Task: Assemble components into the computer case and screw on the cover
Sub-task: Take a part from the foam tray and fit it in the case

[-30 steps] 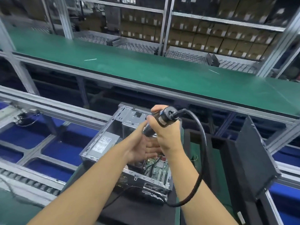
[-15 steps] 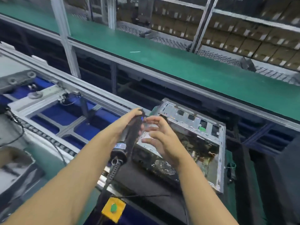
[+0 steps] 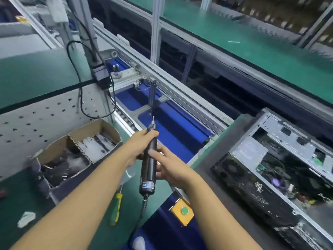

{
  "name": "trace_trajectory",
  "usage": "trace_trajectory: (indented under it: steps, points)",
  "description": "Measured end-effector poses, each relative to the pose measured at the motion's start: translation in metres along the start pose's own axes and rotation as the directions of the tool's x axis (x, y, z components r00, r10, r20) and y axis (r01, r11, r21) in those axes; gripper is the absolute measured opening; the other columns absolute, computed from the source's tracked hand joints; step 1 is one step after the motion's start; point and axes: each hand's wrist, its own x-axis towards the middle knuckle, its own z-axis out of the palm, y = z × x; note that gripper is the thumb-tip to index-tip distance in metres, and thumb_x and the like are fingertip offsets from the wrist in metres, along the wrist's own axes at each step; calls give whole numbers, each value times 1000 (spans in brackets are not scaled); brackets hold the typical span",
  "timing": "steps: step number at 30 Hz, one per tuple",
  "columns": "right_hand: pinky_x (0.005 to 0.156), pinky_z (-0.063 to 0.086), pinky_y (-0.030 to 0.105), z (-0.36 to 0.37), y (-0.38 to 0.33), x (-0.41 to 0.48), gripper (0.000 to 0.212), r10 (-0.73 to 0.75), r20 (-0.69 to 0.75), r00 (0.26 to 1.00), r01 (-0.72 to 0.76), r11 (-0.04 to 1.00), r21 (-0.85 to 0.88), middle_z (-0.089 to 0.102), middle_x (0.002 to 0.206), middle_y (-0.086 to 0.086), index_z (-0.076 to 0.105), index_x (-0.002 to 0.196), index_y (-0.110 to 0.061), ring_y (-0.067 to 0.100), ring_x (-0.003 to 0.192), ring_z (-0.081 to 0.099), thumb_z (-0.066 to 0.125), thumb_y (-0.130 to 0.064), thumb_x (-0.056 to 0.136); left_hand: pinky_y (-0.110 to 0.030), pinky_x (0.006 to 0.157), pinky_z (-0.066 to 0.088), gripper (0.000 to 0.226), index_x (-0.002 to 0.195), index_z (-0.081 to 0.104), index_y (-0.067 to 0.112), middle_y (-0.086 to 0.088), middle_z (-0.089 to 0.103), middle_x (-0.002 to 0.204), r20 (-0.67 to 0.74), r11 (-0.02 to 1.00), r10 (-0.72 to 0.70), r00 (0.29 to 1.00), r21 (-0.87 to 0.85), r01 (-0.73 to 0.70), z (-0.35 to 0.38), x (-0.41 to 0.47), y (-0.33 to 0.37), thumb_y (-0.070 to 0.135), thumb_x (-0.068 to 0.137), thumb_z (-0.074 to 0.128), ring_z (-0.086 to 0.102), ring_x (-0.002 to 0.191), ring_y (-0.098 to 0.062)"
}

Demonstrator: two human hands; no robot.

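Note:
The black electric screwdriver (image 3: pixel 149 166) points up and away, bit tip over the blue conveyor, its cable hanging from the bottom end. My left hand (image 3: pixel 139 143) grips its upper barrel just below the bit. My right hand (image 3: pixel 169 166) holds the middle of the barrel from the right, thumb lying across it. The open computer case (image 3: pixel 270 159) lies on its side at the right, cover off, with boards and wiring showing inside. Both hands are well to the left of the case, apart from it.
A divided cardboard box (image 3: pixel 81 150) with bagged parts sits at the left on the green bench. A yellow-green hand screwdriver (image 3: pixel 116 208) lies below it. A yellow box with a green button (image 3: pixel 182 212) is near my right forearm. The blue conveyor (image 3: pixel 173 134) runs behind my hands.
My view has swung left, so the case now sits far right. The screwdriver passed from my right hand to my left, and my right hand has now closed on its barrel again.

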Motion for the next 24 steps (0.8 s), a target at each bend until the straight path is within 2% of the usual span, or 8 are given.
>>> trace_trajectory:
  steps: [4, 8, 13, 15, 18, 20, 22, 24]
  points:
    - [76, 61, 40, 8, 44, 34, 28, 67, -19, 998, -68, 996, -57, 63, 121, 10, 55, 125, -22, 18, 91, 72, 64, -17, 98, -28, 68, 53, 18, 108, 63, 19, -5, 72, 94, 0, 993, 34, 999, 115, -34, -24, 9, -50, 33, 96, 62, 69, 86, -19]
    - [92, 59, 51, 3, 92, 56, 22, 161, -142, 977, -192, 951, -243, 67, 106, 10, 61, 119, -11, 24, 96, 68, 59, -9, 97, -26, 68, 50, 23, 110, 58, 14, -7, 67, 99, -26, 972, -55, 998, 228, 60, -23, 24, -105, 25, 92, 69, 63, 95, -24]
    - [69, 49, 35, 1, 136, 76, 24, 204, -291, 935, -304, 883, -357, 63, 87, 9, 63, 115, -2, 22, 78, 59, 56, -11, 94, -36, 88, 54, 37, 118, 63, 11, -10, 70, 106, -51, 940, -146, 988, 304, 155, -14, 44, -167, 4, 83, 72, 66, 101, -26]
    - [71, 53, 42, 0, 146, 82, 25, 216, -321, 922, -334, 862, -381, 66, 93, 20, 62, 114, 1, 26, 81, 62, 55, -13, 95, -28, 80, 54, 39, 120, 63, 13, -5, 71, 103, -59, 942, -160, 985, 290, 170, -13, 52, -182, 1, 83, 72, 67, 95, -20]
    - [91, 54, 54, -4, 153, 88, 26, 233, -339, 912, -369, 827, -424, 68, 114, 29, 62, 118, 1, 36, 99, 66, 54, -12, 97, -9, 59, 46, 40, 118, 65, 15, 1, 72, 95, -72, 949, -166, 984, 260, 179, -15, 65, -198, -5, 84, 69, 63, 77, -1]
    - [88, 52, 43, -9, 157, 91, 27, 233, -329, 915, -374, 797, -475, 69, 112, 24, 64, 121, -2, 29, 95, 63, 53, -9, 98, -14, 61, 50, 40, 121, 65, 13, 7, 70, 89, -82, 937, -187, 979, 286, 203, -18, 71, -207, -5, 85, 68, 63, 73, -1]
    - [75, 45, 30, -13, 160, 93, 31, 228, -321, 919, -371, 775, -512, 67, 102, 15, 64, 125, -2, 24, 89, 58, 53, -5, 97, -31, 79, 57, 43, 125, 63, 11, 1, 71, 96, -86, 922, -222, 971, 304, 238, -19, 74, -213, -3, 85, 70, 68, 83, -15]
    - [72, 43, 28, -14, 161, 94, 34, 235, -309, 922, -366, 789, -494, 63, 97, 12, 64, 127, -2, 22, 83, 55, 51, -2, 96, -36, 90, 54, 40, 121, 66, 14, -3, 72, 101, -123, 891, -213, 969, 383, 244, -18, 75, -216, 5, 83, 75, 68, 92, -23]
